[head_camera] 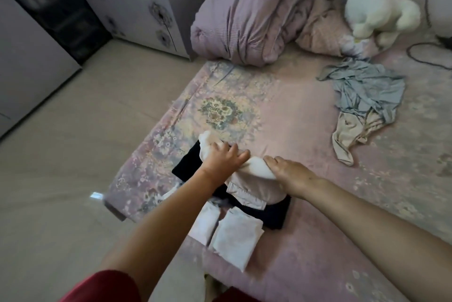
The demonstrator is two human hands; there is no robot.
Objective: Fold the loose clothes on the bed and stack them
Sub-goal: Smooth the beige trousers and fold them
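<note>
Bed (305,130): pink sheet with a faded floral medallion print, smooth weave, lightly creased. It fills the right and centre of the head view; beige floor (61,155) to the left.

White garment (254,167): soft, thin, matte fabric, bunched into a rounded roll near the bed's near-left corner. It runs from a loose end at upper left to a thicker fold at lower right.

Left hand (221,157): lies over the upper-left part of the white garment, fingers spread forward and bent down over the cloth, holding it. Fingertips reach past the roll's far edge.

Right hand (291,172): grips the lower-right end of the roll; fingers curl over the top, cloth bulges out between the two hands. Thumb position not clear.

Under both hands: a pale pink folded piece (247,197) with a gathered, elastic-looking band, lying on a flat black folded piece (274,213), rectangular, dense dark cloth. Together they form a stack.

Just nearer the camera: two white folded rectangles (234,235), side by side, touching, slightly textured.

Loose pile (367,96): blue-grey crumpled thin fabric with a beige piece trailing from its near side, well apart to the right.

Far end: lilac ribbed quilt (247,13), puffy, heaped; white plush toy (376,10), fuzzy, to its right.
</note>
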